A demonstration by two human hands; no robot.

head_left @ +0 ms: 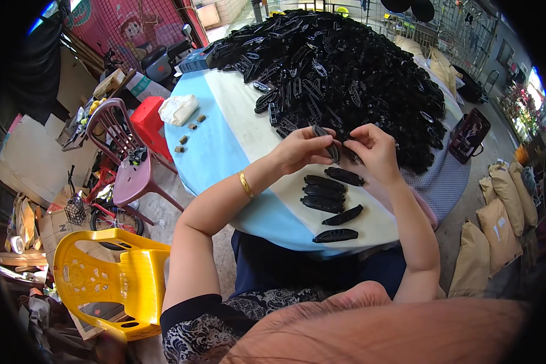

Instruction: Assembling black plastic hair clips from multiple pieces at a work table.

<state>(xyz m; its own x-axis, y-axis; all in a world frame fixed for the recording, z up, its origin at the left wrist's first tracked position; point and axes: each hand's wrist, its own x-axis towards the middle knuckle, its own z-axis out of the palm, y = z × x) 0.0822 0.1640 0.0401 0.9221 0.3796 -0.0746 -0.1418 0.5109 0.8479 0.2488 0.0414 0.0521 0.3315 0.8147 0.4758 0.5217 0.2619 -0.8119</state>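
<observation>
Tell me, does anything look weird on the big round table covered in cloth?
Maybe: small brown blocks lie scattered near a crumpled white bundle on the table at left. They look odd because they don't match the huge heap of shiny black plastic pieces. Nothing looks clearly broken.

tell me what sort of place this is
Probably a home workshop or storage space: a large heap of small black pieces on a cloth-covered table, tan sacks alongside, and a yellow plastic chair.
</observation>
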